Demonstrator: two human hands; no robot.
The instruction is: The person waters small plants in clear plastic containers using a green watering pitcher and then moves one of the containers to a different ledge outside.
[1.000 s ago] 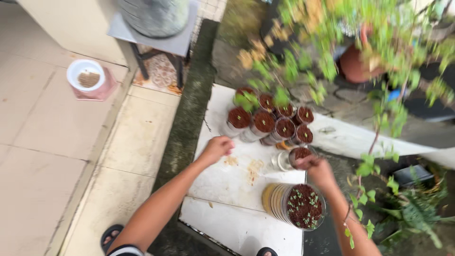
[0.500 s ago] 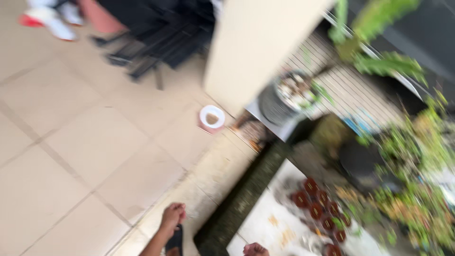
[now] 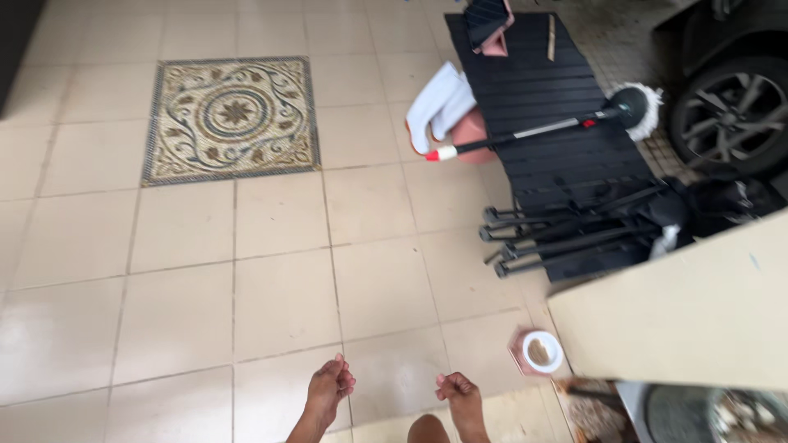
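My left hand [image 3: 329,391] hangs low at the bottom of the view over beige floor tiles [image 3: 246,271], fingers loosely curled, holding nothing. My right hand [image 3: 460,394] is beside it to the right, fingers curled in, with nothing visible in it. A small white bowl on a pink base [image 3: 538,352] stands on the floor just right of my right hand.
A patterned mosaic tile [image 3: 231,119] lies at the upper left. A black slatted bench [image 3: 542,90] with a long-handled duster [image 3: 533,130] and folded black stands [image 3: 566,234] sits at the upper right. A car wheel [image 3: 726,111] is far right. A beige pillar [image 3: 689,312] rises at lower right.
The view has swung away from the white slab with the soil-filled cups to the tiled floor. Both hands have left the cups and now hang free.
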